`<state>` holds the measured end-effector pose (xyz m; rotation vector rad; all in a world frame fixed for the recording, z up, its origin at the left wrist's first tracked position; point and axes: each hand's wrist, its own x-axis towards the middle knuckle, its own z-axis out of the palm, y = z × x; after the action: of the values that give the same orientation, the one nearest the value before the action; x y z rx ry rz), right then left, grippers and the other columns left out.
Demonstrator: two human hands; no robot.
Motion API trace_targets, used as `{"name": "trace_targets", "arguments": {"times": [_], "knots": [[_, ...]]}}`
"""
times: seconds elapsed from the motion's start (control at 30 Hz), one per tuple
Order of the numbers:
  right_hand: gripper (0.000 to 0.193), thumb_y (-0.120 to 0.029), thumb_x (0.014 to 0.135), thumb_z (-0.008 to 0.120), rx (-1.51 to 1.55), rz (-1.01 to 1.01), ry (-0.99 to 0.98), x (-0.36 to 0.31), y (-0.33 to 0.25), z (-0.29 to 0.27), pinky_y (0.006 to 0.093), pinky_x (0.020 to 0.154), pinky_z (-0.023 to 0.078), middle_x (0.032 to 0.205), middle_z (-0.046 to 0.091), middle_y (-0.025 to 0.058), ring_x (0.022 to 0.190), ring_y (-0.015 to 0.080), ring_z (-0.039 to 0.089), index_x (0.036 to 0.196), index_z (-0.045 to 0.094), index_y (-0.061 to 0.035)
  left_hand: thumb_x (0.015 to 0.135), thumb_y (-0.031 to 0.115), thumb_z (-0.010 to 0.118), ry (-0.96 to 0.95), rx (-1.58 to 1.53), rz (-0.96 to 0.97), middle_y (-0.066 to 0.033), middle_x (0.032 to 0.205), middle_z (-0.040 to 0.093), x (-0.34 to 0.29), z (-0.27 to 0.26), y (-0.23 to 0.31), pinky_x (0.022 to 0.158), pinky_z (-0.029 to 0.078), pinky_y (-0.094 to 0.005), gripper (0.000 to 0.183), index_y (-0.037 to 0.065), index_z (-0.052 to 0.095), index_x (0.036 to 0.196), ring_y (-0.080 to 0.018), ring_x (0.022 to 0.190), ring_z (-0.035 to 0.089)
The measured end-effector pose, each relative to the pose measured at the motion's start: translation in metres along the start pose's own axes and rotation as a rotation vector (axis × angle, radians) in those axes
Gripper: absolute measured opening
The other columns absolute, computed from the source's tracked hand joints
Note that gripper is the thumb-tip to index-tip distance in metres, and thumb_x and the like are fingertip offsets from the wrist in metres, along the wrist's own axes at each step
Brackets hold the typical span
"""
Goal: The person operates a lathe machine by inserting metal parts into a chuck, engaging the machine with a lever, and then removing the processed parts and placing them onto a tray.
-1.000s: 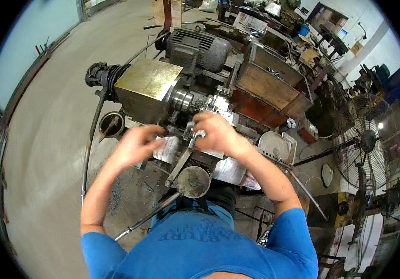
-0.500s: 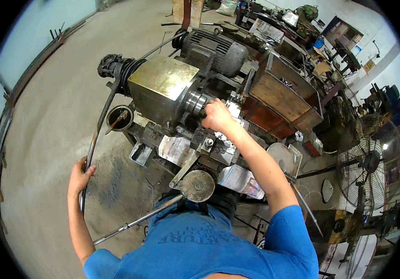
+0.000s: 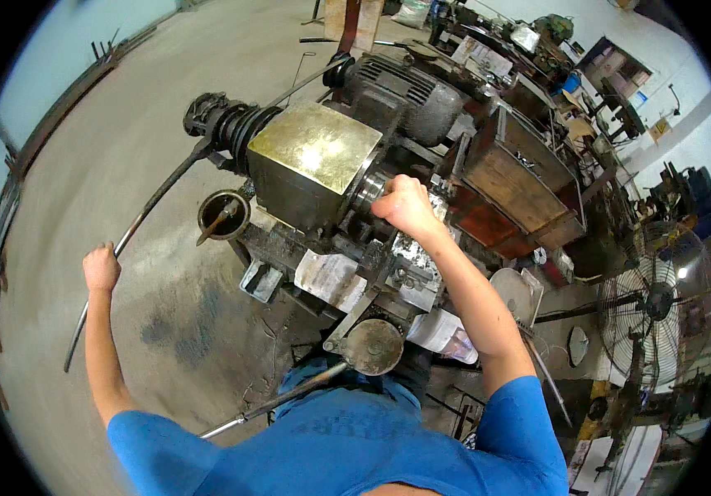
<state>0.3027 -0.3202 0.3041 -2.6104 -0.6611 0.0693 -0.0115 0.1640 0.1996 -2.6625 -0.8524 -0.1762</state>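
A small lathe-like machine with a brass-coloured metal cover [image 3: 314, 140] on its headstock stands in front of me. My left hand [image 3: 102, 269] is closed round a long metal lever [image 3: 155, 198], which runs up to the black pulley-like end [image 3: 236, 128] of the machine. At the other side, my right hand [image 3: 407, 207] is curled against the shiny round spindle [image 3: 368, 192]; its fingertips are turned away, and whatever they hold is hidden. Below that sits a round metal handwheel [image 3: 374, 345] beside a flat steel arm [image 3: 351, 318].
Behind the headstock is an electric motor [image 3: 409, 95]. A pot with a brush [image 3: 223, 217] hangs at the machine's left. Printed papers [image 3: 331, 279] lie on the bed. To the right are a wooden-fronted cabinet [image 3: 521, 169] and a standing fan [image 3: 657, 302]. A long metal rod [image 3: 289, 395] extends near my waist.
My left hand has swung outward to the left and up with the lever, its fingers now wrapped tighter. The right hand stays at the spindle. The whole view has shifted slightly.
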Motion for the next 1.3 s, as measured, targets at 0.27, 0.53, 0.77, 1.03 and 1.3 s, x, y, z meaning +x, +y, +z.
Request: {"name": "trace_targets", "arguments": {"times": [0.27,0.53,0.77,1.03,1.3], "knots": [[0.02,-0.016,0.053,0.058,0.182,-0.197,0.226,-0.043,0.016,-0.028,0.0388,0.081,0.047,0.114,0.053,0.0254,0.091,0.0411,0.057,0.066,0.063,-0.0024,0.074,0.006,0.056,0.572,-0.655,0.009,-0.0159,0.087,0.063,0.012,0.006,0.065,0.073,0.048,-0.0405,0.026,0.003,0.062,0.099,-0.0311,0.081,0.061],[0.021,-0.012,0.054,0.061,0.13,-0.063,0.374,-0.167,0.128,-0.074,0.0367,0.086,0.044,0.12,0.052,0.0195,0.1,0.0381,0.055,0.073,0.06,-0.0038,0.067,0.033,0.068,-0.454,-0.72,0.152,-0.02,0.097,0.062,-0.064,0.109,0.286,0.076,0.048,-0.0407,0.048,0.003,0.059,0.103,-0.0337,0.09,0.06],[0.02,-0.012,0.057,0.06,0.008,0.373,0.442,-0.286,0.249,-0.086,0.0358,0.075,0.048,0.102,0.06,0.0173,0.085,0.0356,0.059,0.074,0.062,-0.0008,0.063,0.02,0.065,-0.367,-0.291,0.412,-0.0142,0.084,0.063,-0.04,0.104,0.301,0.066,0.05,-0.042,0.028,0.01,0.061,0.089,-0.0309,0.079,0.063],[0.043,-0.015,0.057,0.061,-0.308,0.885,0.409,-0.396,0.36,-0.088,0.04,0.082,0.045,0.092,0.062,0.0202,0.091,0.0367,0.057,0.098,0.063,-0.003,0.078,0.015,0.053,-0.389,-0.078,0.649,-0.0117,0.087,0.064,-0.01,0.107,0.283,0.07,0.049,-0.0398,0.016,0.013,0.061,0.092,-0.0285,0.082,0.063],[0.034,-0.018,0.06,0.061,-0.549,1.146,0.183,-0.463,0.402,-0.038,0.0432,0.079,0.046,0.084,0.061,0.0196,0.087,0.0358,0.058,0.089,0.057,-0.001,0.074,0.034,0.064,-0.424,-0.395,0.314,-0.0146,0.092,0.064,-0.021,0.095,0.261,0.073,0.049,-0.0403,0.048,0.008,0.055,0.114,-0.0307,0.084,0.062]]}}
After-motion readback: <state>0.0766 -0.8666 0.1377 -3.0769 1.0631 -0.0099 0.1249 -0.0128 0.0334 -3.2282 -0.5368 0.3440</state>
